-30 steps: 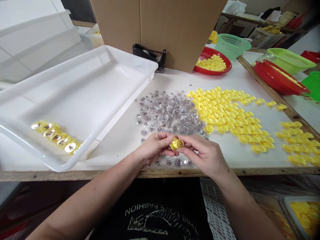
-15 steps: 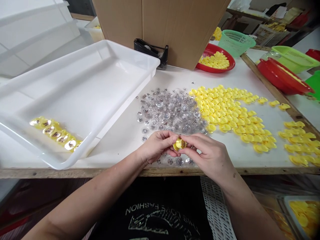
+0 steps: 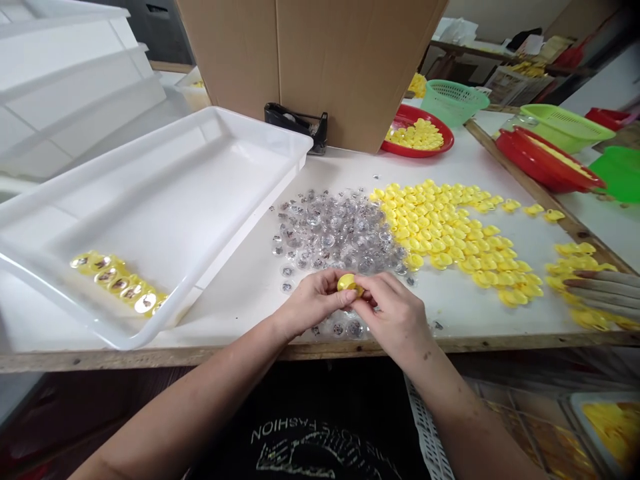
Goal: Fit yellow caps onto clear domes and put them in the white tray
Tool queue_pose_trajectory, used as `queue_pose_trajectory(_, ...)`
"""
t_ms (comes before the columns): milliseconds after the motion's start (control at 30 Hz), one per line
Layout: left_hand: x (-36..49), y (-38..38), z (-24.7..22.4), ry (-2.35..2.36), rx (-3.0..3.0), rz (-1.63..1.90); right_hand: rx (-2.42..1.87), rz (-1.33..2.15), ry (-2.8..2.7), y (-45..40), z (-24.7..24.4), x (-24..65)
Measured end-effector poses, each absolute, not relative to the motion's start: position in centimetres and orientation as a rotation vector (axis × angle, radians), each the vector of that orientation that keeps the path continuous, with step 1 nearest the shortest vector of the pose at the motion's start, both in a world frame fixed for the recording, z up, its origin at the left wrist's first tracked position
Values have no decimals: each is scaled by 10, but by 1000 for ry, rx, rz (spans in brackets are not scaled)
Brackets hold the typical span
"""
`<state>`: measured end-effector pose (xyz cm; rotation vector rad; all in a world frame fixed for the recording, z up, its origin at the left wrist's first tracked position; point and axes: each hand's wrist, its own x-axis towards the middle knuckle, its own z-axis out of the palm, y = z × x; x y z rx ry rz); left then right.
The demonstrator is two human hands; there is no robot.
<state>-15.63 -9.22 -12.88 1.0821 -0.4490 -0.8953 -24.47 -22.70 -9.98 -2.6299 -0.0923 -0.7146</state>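
Between both hands, just above the table's front edge, is a small yellow plastic piece (image 3: 346,282) with a round cupped end. My left hand (image 3: 316,297) pinches it from the left, thumb on its near side. Closed on its right side are the fingers of my right hand (image 3: 395,310), which hide part of it. Beyond the hands lies a heap of clear round plastic discs (image 3: 327,233) with small dark prints. To its right spread many loose yellow plastic pieces (image 3: 445,220). A few clear discs also lie below my hands near the edge.
At left stands a white plastic tray (image 3: 200,293) with several yellow pieces in its near corner. A cardboard box (image 3: 320,60), a black tape dispenser (image 3: 295,127) and a red bowl (image 3: 433,148) stand behind. Another person's gloved hand (image 3: 607,292) reaches over yellow pieces at right.
The yellow piece has been turned between my fingers, so its rounded side now faces up. Another person's gloved hand has come in at the right. The view has shifted slightly.
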Motion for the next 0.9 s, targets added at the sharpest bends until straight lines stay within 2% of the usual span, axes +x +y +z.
queue_pose_trajectory(333, -162, -94, -135, -557, 1237, -657, -1914, -333, 190, -244, -120, -247)
queue_pose_trajectory(567, -161, -95, -132, -568, 1569, -567, -1809, -326, 315, -234, -129, -247)
queue_pose_trajectory(733, -168, -98, -120, -509, 1751, -636, -1795, -218, 510, -244, -141, -249)
queue_pose_trajectory(833, -146, -76, -99, -580, 1761, -583, -1748, -127, 471, -250, -154, -245)
queue_pose_trajectory(900, -113, -36, -74, -576, 1811, -399, -1726, -156, 443, -251, -160, -244)
